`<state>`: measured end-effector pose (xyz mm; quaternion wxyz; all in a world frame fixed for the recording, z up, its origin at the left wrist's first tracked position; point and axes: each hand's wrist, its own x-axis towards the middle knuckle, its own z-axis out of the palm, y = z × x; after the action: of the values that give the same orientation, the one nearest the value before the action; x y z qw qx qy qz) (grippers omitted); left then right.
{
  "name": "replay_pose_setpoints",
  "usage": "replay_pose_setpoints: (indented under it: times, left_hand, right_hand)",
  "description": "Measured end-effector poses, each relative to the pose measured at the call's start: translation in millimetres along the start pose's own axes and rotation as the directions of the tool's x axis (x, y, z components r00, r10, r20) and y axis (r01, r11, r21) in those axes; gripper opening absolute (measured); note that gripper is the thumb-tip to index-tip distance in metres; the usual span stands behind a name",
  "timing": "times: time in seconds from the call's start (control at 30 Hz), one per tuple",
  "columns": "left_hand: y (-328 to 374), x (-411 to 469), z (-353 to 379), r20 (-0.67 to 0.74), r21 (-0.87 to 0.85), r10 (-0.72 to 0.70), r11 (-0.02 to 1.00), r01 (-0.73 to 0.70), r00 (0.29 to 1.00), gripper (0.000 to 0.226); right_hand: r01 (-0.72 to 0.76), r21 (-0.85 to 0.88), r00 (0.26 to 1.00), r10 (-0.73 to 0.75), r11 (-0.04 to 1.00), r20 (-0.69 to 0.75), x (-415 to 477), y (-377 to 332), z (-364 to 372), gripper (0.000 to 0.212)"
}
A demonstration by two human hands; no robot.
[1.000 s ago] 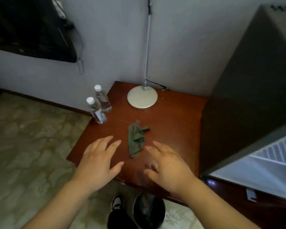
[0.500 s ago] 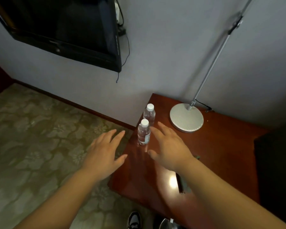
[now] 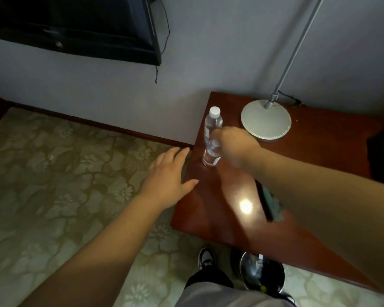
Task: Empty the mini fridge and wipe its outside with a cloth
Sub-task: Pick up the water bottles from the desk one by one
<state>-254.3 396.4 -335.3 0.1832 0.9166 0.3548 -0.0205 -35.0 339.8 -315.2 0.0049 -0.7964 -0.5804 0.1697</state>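
Right hand [image 3: 233, 147]: reaches across the table to the two water bottles at its left edge, the fingers curled round the nearer bottle, which they mostly hide; whether the grasp is fully closed cannot be told, as the hand is blurred.
Nearer bottle [image 3: 211, 156]: clear, upright on the table, its base and lower body showing below and to the left of the right hand's fingers.
Farther bottle [image 3: 213, 120]: clear with a white cap, upright, just behind the nearer one and above the right hand, close to the wall.
Left hand [image 3: 167, 173]: open, fingers spread, palm down, holding nothing; it hovers at the left edge of the table, just left of the nearer bottle and apart from it.
Cloth [image 3: 273, 203]: green, lying on the table under the right forearm, which covers part of it; well apart from both hands.
Table [image 3: 220, 196]: dark red wood, with a bright reflection on its top.
Lamp base [image 3: 266, 121]: round and pale, standing on the table just right of the right hand.
Mini fridge: only a dark shape at the right frame edge, too cut off to identify.
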Motion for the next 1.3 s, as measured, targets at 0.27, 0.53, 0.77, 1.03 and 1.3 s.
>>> replay_pose_setpoints:
  times: [0.27, 0.53, 0.77, 1.03, 1.3]
  left_hand:
    - [81.4, 17.1, 25.2, 0.064, -0.058, 0.303, 0.952, -0.299, 0.951, 0.096]
    - [248.0, 0.2, 66.4, 0.219, -0.174, 0.696, 0.717, -0.675, 0.684, 0.071]
    - [384.6, -51.4, 99.1, 0.232, -0.132, 0.849, 0.512, -0.849, 0.475, 0.066]
    - [523.3, -100.0, 130.5, 0.124, 0.003, 0.884, 0.454, -0.891, 0.450, 0.066]
    - [616.0, -97.0, 154.2, -0.002, 0.184, 0.803, 0.586, -0.789, 0.595, 0.064]
  right_hand:
    - [-0.194, 0.365, 0.911, 0.305, 0.911, -0.276, -142.5, 57.7, -1.4, 0.029]
    - [-0.311, 0.782, 0.691, 0.694, 0.540, -0.204, -342.2, 120.4, 2.9, 0.020]
    - [-0.536, 0.553, 0.662, 0.724, 0.638, -0.193, -494.8, 188.0, 14.4, 0.036]
    - [-0.588, 0.114, 0.748, 0.591, 0.801, -0.302, -601.7, 310.7, 33.0, 0.066]
    - [-0.564, 0.226, 0.740, 0.608, 0.794, -0.289, -608.1, 396.3, 21.5, 0.079]
